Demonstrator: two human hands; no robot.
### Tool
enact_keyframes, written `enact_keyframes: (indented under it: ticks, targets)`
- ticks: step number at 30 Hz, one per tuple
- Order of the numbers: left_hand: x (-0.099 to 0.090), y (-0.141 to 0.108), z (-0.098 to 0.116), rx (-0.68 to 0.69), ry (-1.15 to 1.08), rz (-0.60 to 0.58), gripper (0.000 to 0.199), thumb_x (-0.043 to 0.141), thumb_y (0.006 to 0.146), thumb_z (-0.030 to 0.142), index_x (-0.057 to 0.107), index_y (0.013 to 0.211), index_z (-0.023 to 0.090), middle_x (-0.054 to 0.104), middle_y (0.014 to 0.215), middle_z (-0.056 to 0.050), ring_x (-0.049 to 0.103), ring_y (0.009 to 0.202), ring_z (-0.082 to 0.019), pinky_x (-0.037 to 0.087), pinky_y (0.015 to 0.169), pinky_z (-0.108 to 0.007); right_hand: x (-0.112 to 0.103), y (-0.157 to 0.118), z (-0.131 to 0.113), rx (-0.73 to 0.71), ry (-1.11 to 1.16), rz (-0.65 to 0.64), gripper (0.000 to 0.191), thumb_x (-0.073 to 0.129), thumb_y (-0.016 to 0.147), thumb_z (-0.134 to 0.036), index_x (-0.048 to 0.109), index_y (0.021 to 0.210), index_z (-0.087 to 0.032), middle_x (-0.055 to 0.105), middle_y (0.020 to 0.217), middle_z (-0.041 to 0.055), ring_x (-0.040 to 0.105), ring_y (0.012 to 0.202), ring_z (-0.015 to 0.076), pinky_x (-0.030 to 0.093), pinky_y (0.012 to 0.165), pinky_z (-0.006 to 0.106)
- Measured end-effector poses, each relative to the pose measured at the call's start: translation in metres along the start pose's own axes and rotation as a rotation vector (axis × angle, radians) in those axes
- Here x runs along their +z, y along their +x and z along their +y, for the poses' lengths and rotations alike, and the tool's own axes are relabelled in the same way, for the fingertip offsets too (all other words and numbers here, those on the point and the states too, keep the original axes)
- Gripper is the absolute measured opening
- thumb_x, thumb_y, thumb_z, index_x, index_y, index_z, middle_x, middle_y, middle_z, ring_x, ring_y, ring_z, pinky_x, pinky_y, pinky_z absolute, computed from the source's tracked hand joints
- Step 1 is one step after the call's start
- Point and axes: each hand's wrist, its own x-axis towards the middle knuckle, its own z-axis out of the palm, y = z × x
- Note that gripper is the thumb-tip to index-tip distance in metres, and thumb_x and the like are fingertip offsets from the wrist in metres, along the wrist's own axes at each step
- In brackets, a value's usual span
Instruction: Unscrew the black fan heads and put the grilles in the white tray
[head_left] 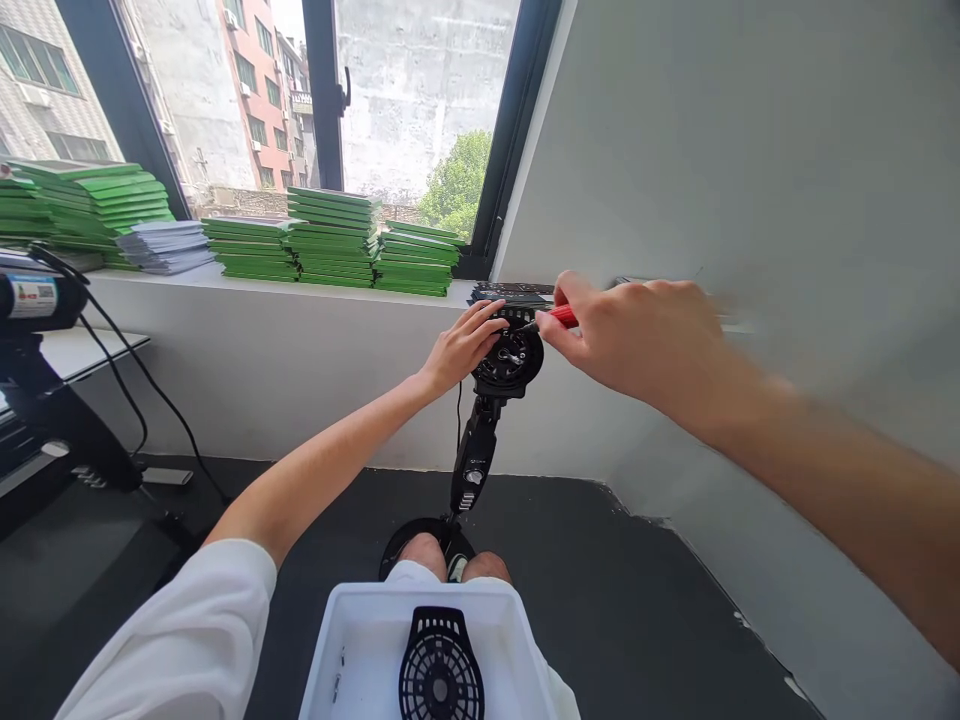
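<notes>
A black pedestal fan stands in front of me, its round fan head (510, 365) facing me with the grille off and the inner parts bare. My left hand (461, 347) grips the head's upper left edge, fingers reaching over the front. In my right hand (637, 335) is a screwdriver with a red handle (564, 316). Its dark shaft points left at the upper part of the head; the exact tip contact is too small to tell. A round black fan grille (441, 670) lies in a white plastic tray (517, 615) on my lap, with small screws (337, 687) on the left.
The fan's post (475, 455) runs down to a round base (394, 540) by my feet. Green-edged book stacks (334, 240) line the windowsill, and dark items (517, 291) lie behind the fan head. Black equipment with cables (142, 370) stands left; a wall (750, 150) rises right.
</notes>
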Motion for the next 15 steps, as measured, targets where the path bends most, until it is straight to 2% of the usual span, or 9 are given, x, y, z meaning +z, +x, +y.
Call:
enact_keyframes:
  ticks: [2,4,7,10,13,15]
  targets:
    - [0.0006,0.0001,0.0005,0.017,0.029,0.015,0.034,0.037,0.109,0.034,0.066,0.123,0.023,0.058,0.152,-0.011,0.049,0.147,-0.024,0.054,0.114,-0.045,-0.0018,0.0006,0.0031,-0.076,0.111,-0.079,0.035,0.039,0.101,-0.034,0.053,0.127,-0.017,0.073,0.083,0.0107,0.065,0.072,0.0254,0.035,0.063,0.034]
    - [0.0018,0.0002,0.0017,0.03,0.049,0.026,0.034,0.037,0.109,0.034,0.066,0.123,0.022,0.059,0.151,-0.011,0.05,0.146,-0.023,0.055,0.112,-0.043,-0.0036,-0.0003,0.0043,-0.128,0.096,-0.108,0.038,0.04,0.102,-0.036,0.05,0.132,-0.015,0.073,0.086,0.0115,0.064,0.072,0.0246,0.033,0.06,0.033]
    - [0.0037,-0.0004,0.0041,0.025,0.065,0.031,0.034,0.036,0.109,0.032,0.066,0.123,0.022,0.059,0.151,-0.011,0.049,0.146,-0.022,0.057,0.109,-0.041,-0.0052,-0.0034,0.0015,-0.053,-0.075,-0.018,0.046,0.031,0.106,-0.047,0.057,0.124,-0.013,0.069,0.075,0.0125,0.063,0.067,0.026,0.028,0.058,0.033]
    - [0.0044,-0.0015,0.0043,0.025,0.078,0.037,0.034,0.037,0.109,0.031,0.066,0.124,0.022,0.059,0.151,-0.012,0.05,0.146,-0.023,0.059,0.105,-0.04,-0.0034,-0.0034,0.0,-0.003,-0.109,0.013,0.049,0.028,0.105,-0.049,0.064,0.109,-0.016,0.066,0.069,0.0114,0.062,0.065,0.0261,0.028,0.058,0.033]
    - [0.0042,-0.0022,0.0027,0.033,0.085,0.04,0.033,0.038,0.108,0.03,0.068,0.12,0.022,0.059,0.151,-0.012,0.05,0.146,-0.024,0.06,0.103,-0.039,0.0017,-0.0003,0.0043,-0.074,0.005,-0.062,0.038,0.037,0.1,-0.041,0.06,0.118,-0.018,0.069,0.073,0.0076,0.06,0.061,0.0227,0.029,0.057,0.031]
    - [0.0045,-0.0019,0.0024,0.024,0.08,0.039,0.033,0.039,0.108,0.031,0.069,0.117,0.022,0.059,0.151,-0.01,0.05,0.146,-0.023,0.06,0.103,-0.038,0.0047,0.0002,0.0063,-0.117,0.06,-0.08,0.038,0.041,0.098,-0.039,0.055,0.126,-0.017,0.07,0.076,0.0062,0.057,0.057,0.02,0.028,0.055,0.029]
